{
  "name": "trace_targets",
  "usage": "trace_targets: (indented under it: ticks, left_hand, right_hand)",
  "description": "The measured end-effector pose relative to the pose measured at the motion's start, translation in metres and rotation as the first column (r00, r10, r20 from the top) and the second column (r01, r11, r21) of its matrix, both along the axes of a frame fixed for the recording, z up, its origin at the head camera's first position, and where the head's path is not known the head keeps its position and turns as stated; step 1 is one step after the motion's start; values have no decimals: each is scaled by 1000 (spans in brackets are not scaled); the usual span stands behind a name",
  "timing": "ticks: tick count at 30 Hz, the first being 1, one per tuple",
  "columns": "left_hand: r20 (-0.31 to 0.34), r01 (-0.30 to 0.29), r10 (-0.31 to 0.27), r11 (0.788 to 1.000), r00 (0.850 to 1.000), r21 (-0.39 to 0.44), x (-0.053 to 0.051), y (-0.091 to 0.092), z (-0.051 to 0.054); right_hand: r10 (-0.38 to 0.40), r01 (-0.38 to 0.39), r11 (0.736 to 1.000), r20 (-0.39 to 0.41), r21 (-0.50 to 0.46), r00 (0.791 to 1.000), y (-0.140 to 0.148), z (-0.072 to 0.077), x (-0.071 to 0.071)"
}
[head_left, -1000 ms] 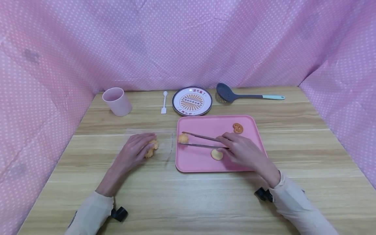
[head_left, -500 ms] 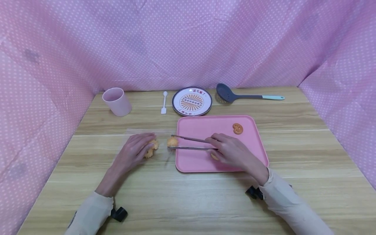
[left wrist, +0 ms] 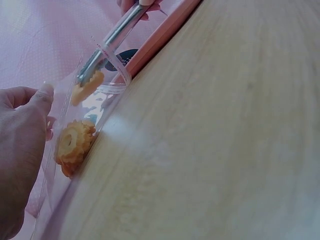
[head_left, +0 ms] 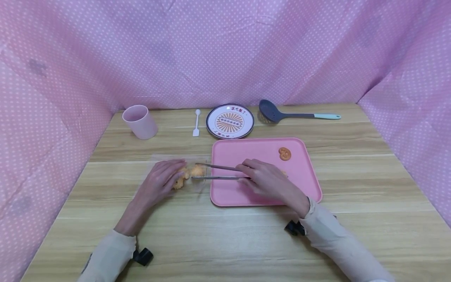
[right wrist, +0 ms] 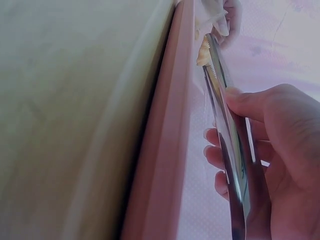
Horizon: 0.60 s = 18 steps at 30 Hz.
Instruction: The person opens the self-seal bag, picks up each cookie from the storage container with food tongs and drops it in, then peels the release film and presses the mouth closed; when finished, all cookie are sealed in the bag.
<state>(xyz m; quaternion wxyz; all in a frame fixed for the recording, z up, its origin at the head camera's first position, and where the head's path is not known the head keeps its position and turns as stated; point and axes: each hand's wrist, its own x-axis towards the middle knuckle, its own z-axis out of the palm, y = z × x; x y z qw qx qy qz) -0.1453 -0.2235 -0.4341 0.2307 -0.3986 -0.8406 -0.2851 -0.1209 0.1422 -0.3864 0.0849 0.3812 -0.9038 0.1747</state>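
My left hand (head_left: pixel 160 182) pinches a clear plastic bag (left wrist: pixel 120 70) lying left of the tray, its mouth held up toward the right. Inside the bag sit golden cookies (left wrist: pixel 75 145), partly covered by my fingers in the head view. Metal tongs (head_left: pixel 222 168) are gripped in my right hand (head_left: pixel 267 178). Between their toothed tips a yellow cookie (head_left: pixel 198 171) is held inside the bag's mouth, close to the other cookies. The pink tray (head_left: pixel 225 197) lies under my right hand. On it are a pretzel-shaped cookie (head_left: pixel 284 154) and another cookie (head_left: pixel 284 173), mostly hidden by that hand.
Behind the tray lies a round patterned plate (head_left: pixel 230 121). To its right is a dark slotted spoon (head_left: pixel 273 111) with a mint handle end. A small white spatula (head_left: pixel 197 123) and a pink cup (head_left: pixel 141 122) stand farther left. Pink dotted cloth (head_left: pixel 225 55) encloses the table.
My right hand has carried the tongs and cookie leftward, off the tray and into the bag's mouth. My left hand has stayed in place on the bag.
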Motion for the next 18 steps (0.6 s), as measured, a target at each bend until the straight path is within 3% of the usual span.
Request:
trace_targets:
  ticks: [8, 18]
  left_hand:
    - [-11, 6, -6, 1000, 1000, 11, -1, 1, 0]
    - [4, 10, -10, 1000, 1000, 19, -1, 0, 0]
  right_hand:
    - [43, -45, 999, -58, -21, 997, -10, -2, -4]
    - [57, -58, 998, -29, -22, 998, -25, 0, -7]
